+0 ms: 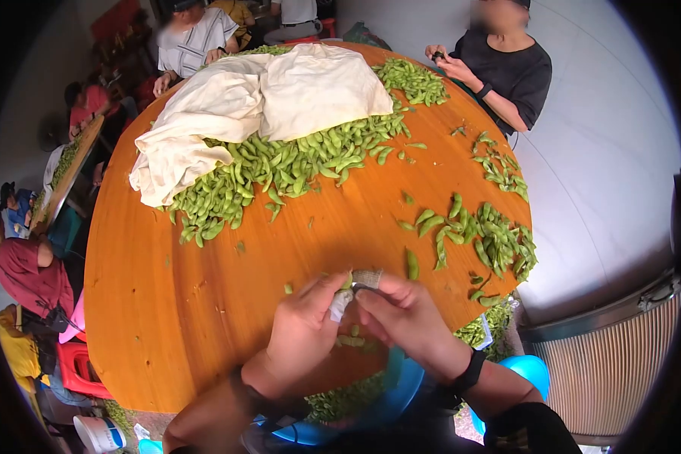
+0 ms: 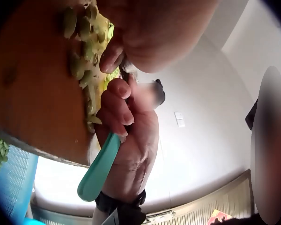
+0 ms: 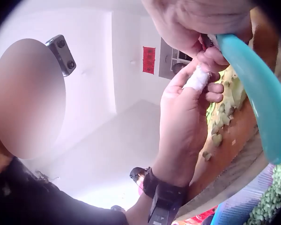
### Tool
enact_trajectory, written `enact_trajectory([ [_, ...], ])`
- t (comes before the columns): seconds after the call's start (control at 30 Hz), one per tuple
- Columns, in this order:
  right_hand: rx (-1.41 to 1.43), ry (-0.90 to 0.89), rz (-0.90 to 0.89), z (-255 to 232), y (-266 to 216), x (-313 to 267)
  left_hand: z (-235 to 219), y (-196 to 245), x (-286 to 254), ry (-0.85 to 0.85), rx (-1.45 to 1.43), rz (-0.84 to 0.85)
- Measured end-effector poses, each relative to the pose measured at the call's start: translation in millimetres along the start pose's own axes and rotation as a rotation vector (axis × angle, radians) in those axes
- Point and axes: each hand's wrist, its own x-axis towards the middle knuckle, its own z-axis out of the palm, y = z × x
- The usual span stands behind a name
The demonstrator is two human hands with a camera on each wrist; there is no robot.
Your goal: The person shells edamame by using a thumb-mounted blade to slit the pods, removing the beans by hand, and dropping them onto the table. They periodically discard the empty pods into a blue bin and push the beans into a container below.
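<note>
Over the near edge of the round wooden table (image 1: 227,303), my two hands meet at the fingertips. My left hand (image 1: 303,321), its thumb wrapped in white (image 3: 196,78), pinches a green edamame pod (image 1: 347,281), mostly hidden by the fingers. My right hand (image 1: 420,321), with a beige band (image 1: 368,278) around one finger, grips a tool by its teal handle (image 2: 100,168). The tool's metal end is largely covered at the fingertips. Several pods or pieces (image 2: 86,70) lie on the table beside the hands. Below them, a blue basket (image 1: 410,387) contains green beans (image 1: 344,401).
White cloth (image 1: 325,91) partly covers a big heap of pods (image 1: 295,166). More pods (image 1: 499,242) lie along the right edge. One person (image 1: 507,76) sits across at the right, another (image 1: 197,38) at the far left. A red stool (image 1: 79,371) and white bucket (image 1: 98,435) stand lower left.
</note>
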Motion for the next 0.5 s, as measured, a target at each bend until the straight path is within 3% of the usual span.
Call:
enact_trajectory([
  [0.13, 0.021, -0.023, 0.029, -4.4, 0.6, 2.4, -6.4, -7.4, -1.0, -0.086, -0.271, -0.123],
  [0.2, 0.075, -0.057, 0.087, -6.3, -6.9, 2.7, -11.2, -8.9, 0.1, -0.149, -0.615, -0.367],
  [0.27, 0.059, -0.062, 0.098, -6.8, -10.7, 3.5, -15.3, -12.1, 3.2, -0.199, -0.644, -0.378],
  [0.37, 0.006, -0.071, 0.125, -7.2, -12.0, 5.2, -19.0, -10.2, 10.7, -0.219, -0.886, -0.634],
  [0.5, -0.134, -0.017, 0.010, -0.8, -11.0, 4.2, -15.6, -10.6, 9.4, -0.200, -0.899, -0.628],
])
